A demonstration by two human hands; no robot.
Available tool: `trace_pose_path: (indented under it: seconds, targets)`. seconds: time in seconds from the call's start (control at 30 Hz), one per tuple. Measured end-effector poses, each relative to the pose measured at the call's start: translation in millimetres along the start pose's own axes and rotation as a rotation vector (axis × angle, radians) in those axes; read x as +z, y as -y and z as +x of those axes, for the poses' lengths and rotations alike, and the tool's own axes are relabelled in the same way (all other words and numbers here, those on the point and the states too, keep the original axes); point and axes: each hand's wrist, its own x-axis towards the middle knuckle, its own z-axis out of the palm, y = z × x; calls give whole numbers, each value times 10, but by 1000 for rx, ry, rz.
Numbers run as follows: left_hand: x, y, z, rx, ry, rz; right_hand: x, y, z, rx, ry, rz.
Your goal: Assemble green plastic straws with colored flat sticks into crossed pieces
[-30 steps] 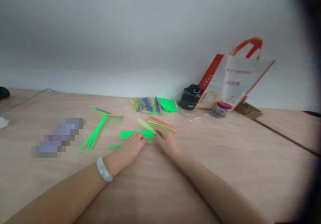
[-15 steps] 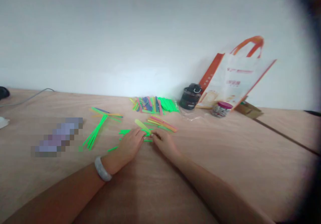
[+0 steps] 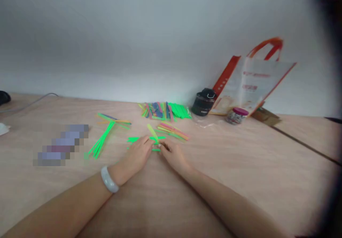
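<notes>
My left hand (image 3: 136,157) and my right hand (image 3: 173,156) meet on the wooden table (image 3: 203,181), fingertips almost touching. Between them they press a flat bunch of bright green strips (image 3: 136,139), which are partly hidden under my fingers. A yellow-green stick (image 3: 153,132) rises from that bunch, just above my fingertips. Close beyond my right hand lies a small fan of pink, orange and yellow sticks (image 3: 173,131). A pale bangle (image 3: 109,179) circles my left wrist.
Left of my hands lie crossed green strips (image 3: 103,141) and a pixelated patch (image 3: 62,145). A mixed stick pile (image 3: 165,111) lies further back, near a black canister (image 3: 203,102), a jar (image 3: 236,116) with a pink lid and a tote bag (image 3: 247,83).
My hands have drawn closer together over the green strips, and the loose strip at their lower left has gone from view. The yellow-green stick now stands more directly above my fingertips.
</notes>
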Motion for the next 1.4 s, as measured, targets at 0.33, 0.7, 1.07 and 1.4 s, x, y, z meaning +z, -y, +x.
trace_pose_path:
  seconds: [0.33,0.7,1.07,1.4]
  targets:
    - [-57,-42,-21,3,14,7,12,58,-58,-33,-11,-83]
    - [-88,-51,-44,-6,19,2,9,88,-100,-119,-14,-126]
    - [-138,-31,5,-6,65,121,8,108,-18,-93,1,-117]
    - [-553,859,32,-469,37,463,-128,-171,124,-103,-152,-112]
